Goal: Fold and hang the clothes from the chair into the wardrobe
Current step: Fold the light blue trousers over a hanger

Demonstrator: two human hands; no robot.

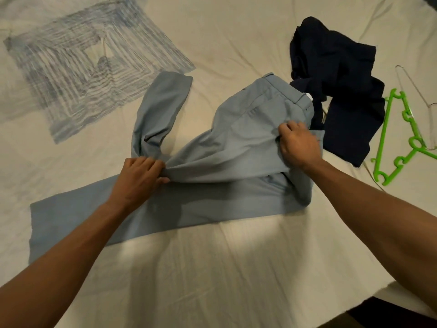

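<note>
Two bare hands work a pair of light blue trousers (236, 143) spread on a cream bedsheet (236, 268), seen from a head cam looking down. L hand (138, 178), at approx 9 o'clock of the garment's middle, has fingers curled round a bunched fold of one leg, gripping the cloth where the leg doubles back. R hand (299, 144), at approx 3 o'clock, pinches fabric near the seat, just below the waistband, knuckles up. One trouser leg lies flat across the sheet, running toward 8 o'clock under the L forearm; the other leg is lifted and bent, its hem pointing to 11 o'clock. Waistband end sits toward 1 o'clock, touching a crumpled dark navy garment (338, 79). At 3 o'clock of that, near the frame's R edge, lies a green plastic hanger (385, 129), w/ a thin wire hanger (415, 91) beside it, partly overlapping. At 10 o'clock, well apart from the trousers' waist, a blue-and-white striped cloth (82, 62) lies flat on the sheet, near the raised hem.
</note>
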